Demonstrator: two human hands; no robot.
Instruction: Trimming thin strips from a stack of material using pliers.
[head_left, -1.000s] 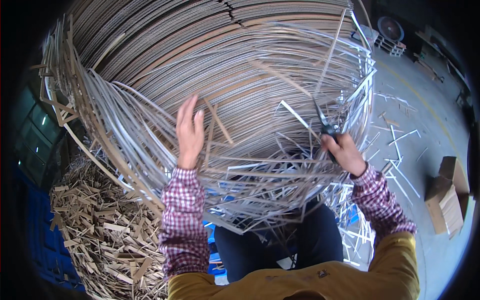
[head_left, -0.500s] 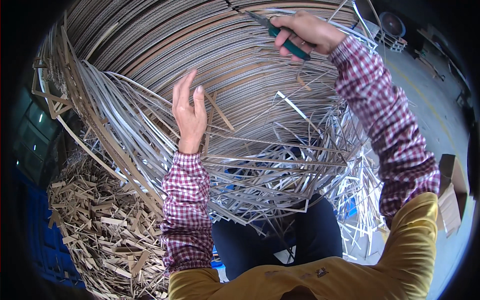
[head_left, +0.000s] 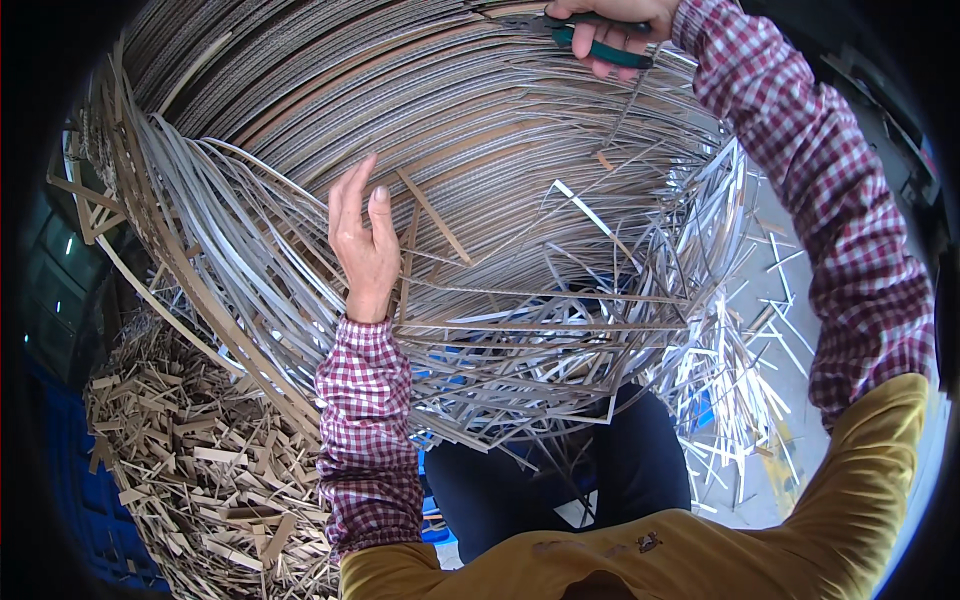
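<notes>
My right hand (head_left: 625,22) is closed around a pair of green-handled pliers (head_left: 590,42) at the top of the view. Their dark jaws point left, against the far part of a big curved stack of thin cardboard strips (head_left: 400,110). My left hand (head_left: 365,240) is raised over the near left part of the stack, palm partly turned right, fingers stretched and thumb apart, holding nothing. Just right of it, a loose brown strip (head_left: 432,215) lies slanted across the stack. Whether the jaws grip a strip is too small to tell.
Tangled grey and white strips (head_left: 520,370) hang over my knees. Long strips (head_left: 215,220) curve down on the left, above a heap of short cardboard scraps (head_left: 220,470) beside a blue container (head_left: 110,500). More white offcuts (head_left: 735,420) lie on the floor at the right.
My right hand has moved up and right with the pliers, partly past the upper edge of the view. My left hand sits slightly lower and further left, still open.
</notes>
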